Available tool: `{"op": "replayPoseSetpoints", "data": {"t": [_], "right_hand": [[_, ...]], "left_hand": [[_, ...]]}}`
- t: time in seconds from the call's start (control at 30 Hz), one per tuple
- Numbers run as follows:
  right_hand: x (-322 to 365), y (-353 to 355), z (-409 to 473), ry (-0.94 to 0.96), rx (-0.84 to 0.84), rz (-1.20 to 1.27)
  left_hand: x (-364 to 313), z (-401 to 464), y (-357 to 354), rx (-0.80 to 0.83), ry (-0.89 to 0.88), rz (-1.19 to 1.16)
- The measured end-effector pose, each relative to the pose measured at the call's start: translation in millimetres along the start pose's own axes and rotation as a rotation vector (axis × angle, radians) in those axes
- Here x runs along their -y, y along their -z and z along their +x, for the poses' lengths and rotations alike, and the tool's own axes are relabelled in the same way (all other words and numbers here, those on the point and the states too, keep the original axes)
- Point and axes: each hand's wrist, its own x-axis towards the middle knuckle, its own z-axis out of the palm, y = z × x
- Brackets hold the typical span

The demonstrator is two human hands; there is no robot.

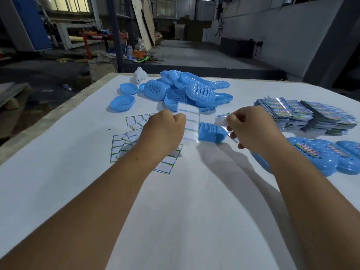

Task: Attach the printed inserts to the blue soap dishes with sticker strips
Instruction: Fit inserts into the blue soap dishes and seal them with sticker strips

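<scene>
Both forearms reach forward — left hand (165,127) and right hand (251,127) fingers curled, pinching.

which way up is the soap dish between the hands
Upside down, tilted. The soap dish shows its domed, slotted underside, lying on the table between the left hand and right hand.

This is a small factory or warehouse packing floor, dim and bare, with a concrete floor (194,53), grey walls, a steel post (115,34) and boards (144,22) leaning at the back. Bulk piecework covers the white-covered table (175,211): a heap of blue soap dishes (187,90) and stacked printed inserts (303,115) (hundreds, seemingly).
</scene>
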Motion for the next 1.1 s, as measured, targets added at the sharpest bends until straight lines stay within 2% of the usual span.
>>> {"op": "replayPoseSetpoints", "data": {"t": [0.1,0.17,0.27,0.37,0.43,0.53,0.63,0.87,1.1], "right_hand": [[4,1,-2,-0.016,-0.012,0.056],[7,-1,-5,-0.014,-0.01,0.059],[10,-4,-9,0.028,-0.022,-0.002],[13,-8,-12,0.075,-0.062,-0.063],[14,-10,-13,0.094,-0.09,-0.091],[18,-13,-15,0.122,-0.106,-0.095],[21,-14,-18,0.141,-0.092,-0.052],[21,-13,-18,0.107,0.0,0.11],[14,-14,-16,0.193,0.143,0.242]], "left_hand": [[1,-3,0,0.199,0.021,0.163],[1,-7,-2,0.258,0.0,0.289],[2,-13,-1,0.265,-0.051,0.435],[2,-15,1,0.177,-0.1,0.545],[-2,-15,3,0.138,-0.1,0.448],[-9,-13,3,0.148,-0.075,-0.056],[-16,-15,1,0.195,-0.11,-0.299],[-16,-17,-5,0.309,-0.011,-0.522],[-12,-14,-4,0.237,-0.009,-0.483]]}}
